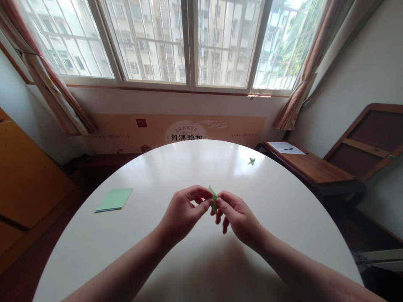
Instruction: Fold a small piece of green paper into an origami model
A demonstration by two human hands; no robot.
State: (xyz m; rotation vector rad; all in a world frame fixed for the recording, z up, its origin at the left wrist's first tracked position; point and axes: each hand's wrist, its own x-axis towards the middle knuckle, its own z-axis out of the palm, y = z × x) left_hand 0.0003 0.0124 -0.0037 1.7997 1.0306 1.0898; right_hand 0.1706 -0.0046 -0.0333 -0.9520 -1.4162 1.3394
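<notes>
A small folded piece of green paper (214,204) is held up over the middle of the white table (176,268). My left hand (190,207) pinches it from the left between thumb and fingers. From the right, my right hand (234,209) pinches the same paper with thumb and index finger, its other fingers hanging loosely curled below. One pointed tip of the paper sticks up between the hands; the fingertips hide part of its folds.
A stack of square paper (115,199), light green on top, lies at the table's left. A small green origami figure (252,160) sits near the far right edge. Beyond the table, a wooden side bench (315,167) bears a white sheet (277,147) with a pen (288,149).
</notes>
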